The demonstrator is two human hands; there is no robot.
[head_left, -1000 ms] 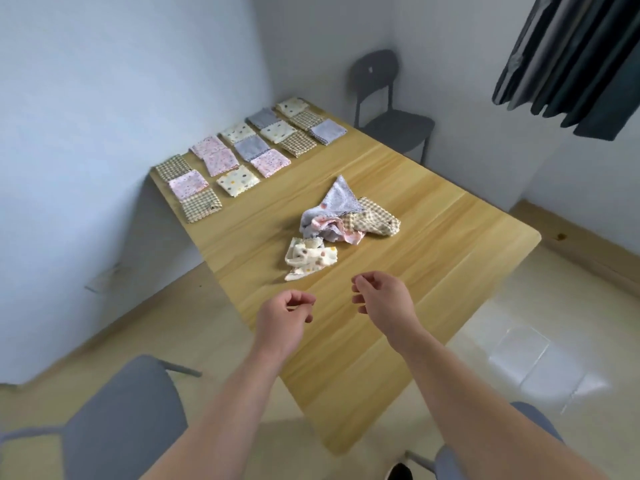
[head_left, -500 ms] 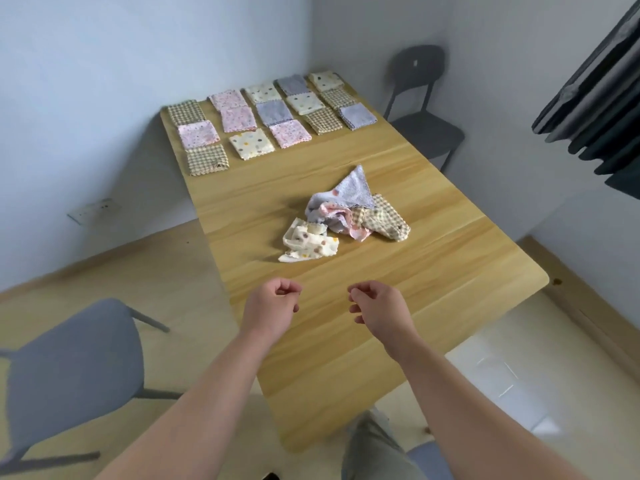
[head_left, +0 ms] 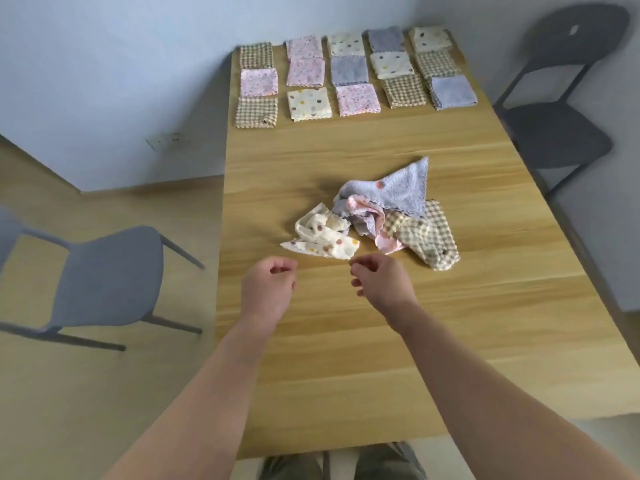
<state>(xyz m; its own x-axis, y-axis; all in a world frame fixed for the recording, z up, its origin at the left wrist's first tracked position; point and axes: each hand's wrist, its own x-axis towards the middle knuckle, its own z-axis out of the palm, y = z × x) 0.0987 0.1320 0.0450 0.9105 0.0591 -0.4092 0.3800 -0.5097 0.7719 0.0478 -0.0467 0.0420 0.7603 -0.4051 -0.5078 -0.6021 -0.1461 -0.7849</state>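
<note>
The left hand (head_left: 268,289) and right hand (head_left: 379,285) hover loosely curled and empty, near the dotted cloth (head_left: 322,239) on the surface (head_left: 485,306).

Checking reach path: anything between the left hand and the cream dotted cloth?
Nothing. In the head view only a short strip of bare wooden table separates the left hand from the cream dotted cloth.
</note>
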